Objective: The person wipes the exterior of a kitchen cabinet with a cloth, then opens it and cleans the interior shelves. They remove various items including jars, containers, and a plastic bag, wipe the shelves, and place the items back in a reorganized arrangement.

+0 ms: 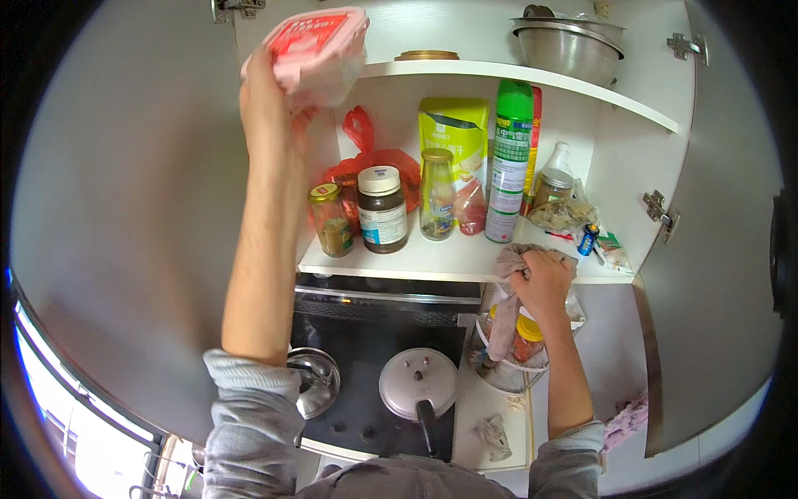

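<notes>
My left hand (265, 93) is raised at the upper left, gripping a pink-lidded clear plastic container (318, 53) in front of the upper shelf's left end. A crumpled greyish-brown cloth (508, 318) hangs from my right hand (547, 280), which rests at the front edge of the lower cabinet shelf (399, 267). Along that shelf stand a small glass jar with a yellow lid (333, 221), a dark bottle with a white cap (382, 212), a glass bottle with a gold lid (437, 196), a green pouch (458, 125) and a tall green spray can (511, 162).
Both cabinet doors stand open, the left (124, 218) and right (723, 237). Stacked steel bowls (567, 50) sit on the upper shelf. A red plastic bag (399, 165) and a blue battery (588, 240) lie below. Beneath are a cooktop (358, 399), a pressure cooker (418, 383) and a steel lid (318, 390).
</notes>
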